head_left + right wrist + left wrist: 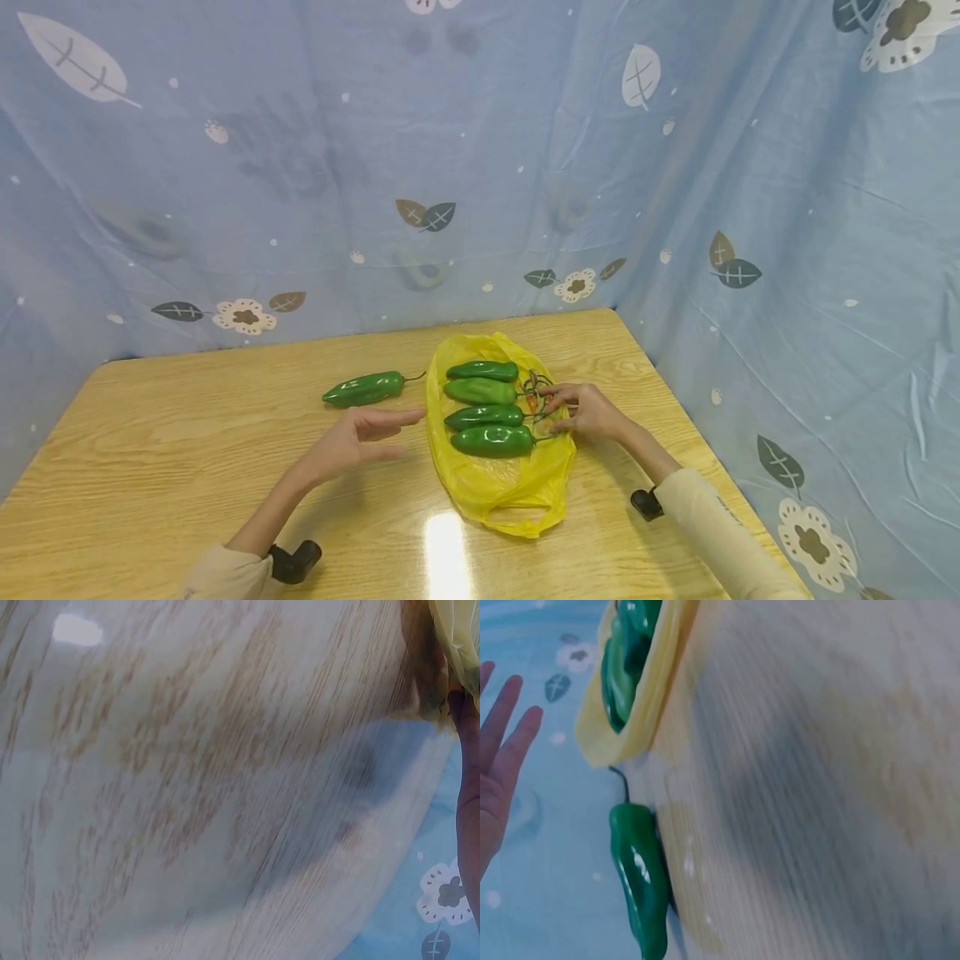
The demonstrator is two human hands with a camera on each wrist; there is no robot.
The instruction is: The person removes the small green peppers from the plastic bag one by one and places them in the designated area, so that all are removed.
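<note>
Several long green peppers [491, 441] lie side by side in a yellow plastic bag [480, 487], their stems toward the right. Beside those stems is a small orange-red chili [532, 403] among thin dark stems. My right hand [592, 412] reaches over the bag's right rim, bent fingers and thumb among the stems; I cannot tell whether they pinch anything. Another green pepper [365, 389] rests on the table left of the bag, also seen in the left wrist view as a shiny pepper [640, 874]. My left hand [351, 442] hovers left of the bag, fingers extended, holding nothing.
The wooden table [187, 450] has a bright light reflection near its front. A blue patterned cloth [300, 167] hangs behind it and along the right side. The bag's handle loop [525, 529] lies toward the front.
</note>
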